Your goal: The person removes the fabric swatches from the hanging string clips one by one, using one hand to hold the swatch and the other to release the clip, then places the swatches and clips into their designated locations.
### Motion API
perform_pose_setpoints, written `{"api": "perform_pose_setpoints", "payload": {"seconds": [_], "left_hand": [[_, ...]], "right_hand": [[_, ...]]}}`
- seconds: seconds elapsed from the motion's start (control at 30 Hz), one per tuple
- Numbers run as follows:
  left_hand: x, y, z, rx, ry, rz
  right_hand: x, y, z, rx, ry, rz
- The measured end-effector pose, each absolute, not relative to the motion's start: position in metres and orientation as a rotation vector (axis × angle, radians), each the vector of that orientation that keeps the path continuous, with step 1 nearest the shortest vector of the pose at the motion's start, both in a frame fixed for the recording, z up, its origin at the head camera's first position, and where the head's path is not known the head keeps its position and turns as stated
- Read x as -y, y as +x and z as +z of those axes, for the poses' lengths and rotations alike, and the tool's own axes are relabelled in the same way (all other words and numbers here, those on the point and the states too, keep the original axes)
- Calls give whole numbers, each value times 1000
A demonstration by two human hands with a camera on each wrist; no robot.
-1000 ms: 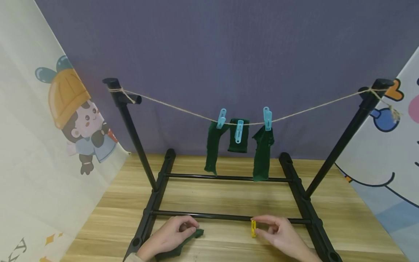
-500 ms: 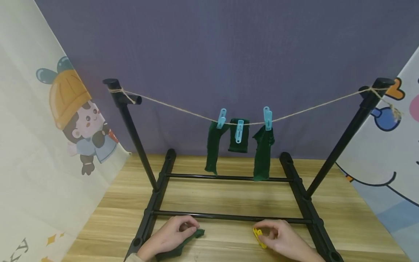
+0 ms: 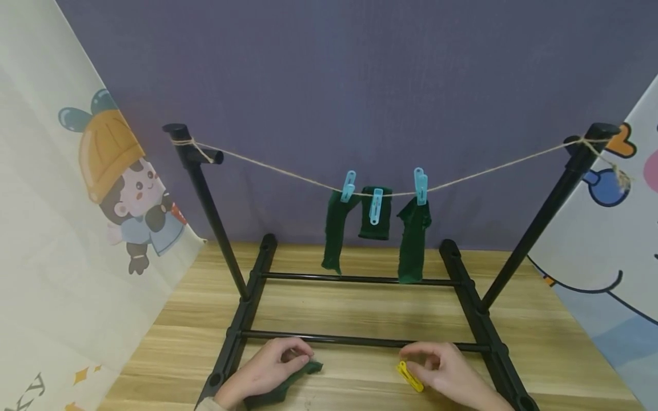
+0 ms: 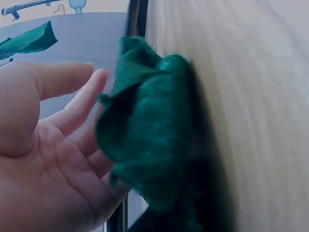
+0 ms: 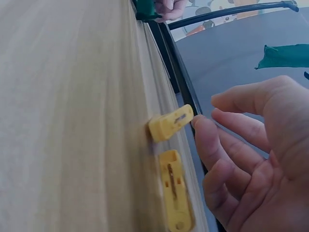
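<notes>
My left hand [image 3: 275, 365] rests beside a crumpled dark green cloth [image 3: 290, 385] on the table. In the left wrist view, its thumb and fingers are loosely bent and apart, and the green cloth [image 4: 154, 121] lies against the backs of the fingers without being pinched. My right hand [image 3: 444, 374] is by yellow clothespins [image 3: 410, 378] near the front bar. The right wrist view has one yellow clothespin [image 5: 170, 123] tilted close to the fingertips and a second clothespin [image 5: 176, 191] lying flat on the table. The fingers are relaxed, with nothing between them.
A black frame stands on the wooden table, its left post [image 3: 205, 211] and right post [image 3: 545, 222] carrying a sagging string [image 3: 493, 170]. Blue clothespins [image 3: 420, 185] hold three green cloth pieces [image 3: 413, 248] at mid-string. A front crossbar [image 3: 354, 341] runs just beyond both hands.
A second ago my right hand pinched a yellow clothespin upright; it has since lowered and let go of it, beside the other one. My left hand and the cloth have stayed still.
</notes>
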State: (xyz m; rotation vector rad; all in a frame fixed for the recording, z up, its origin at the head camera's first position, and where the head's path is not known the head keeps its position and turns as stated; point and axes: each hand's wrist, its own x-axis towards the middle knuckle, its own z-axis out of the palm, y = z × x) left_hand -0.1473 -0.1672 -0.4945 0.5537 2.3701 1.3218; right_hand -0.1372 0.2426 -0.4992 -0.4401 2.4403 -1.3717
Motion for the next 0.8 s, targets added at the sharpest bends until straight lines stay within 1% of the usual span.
{"api": "perform_pose_setpoints", "payload": {"seconds": [0.27, 0.47, 0.8], "left_hand": [[168, -150, -489, -2369, 624, 1373], [163, -152, -478, -2383, 681, 1377], [153, -157, -459, -2419, 671, 1341]], "right_hand": [[-246, -140, -484, -2447, -402, -1396], [-246, -143, -467, -2495, -492, -1411], [-240, -147, -438, -2618, -581, -1419]]}}
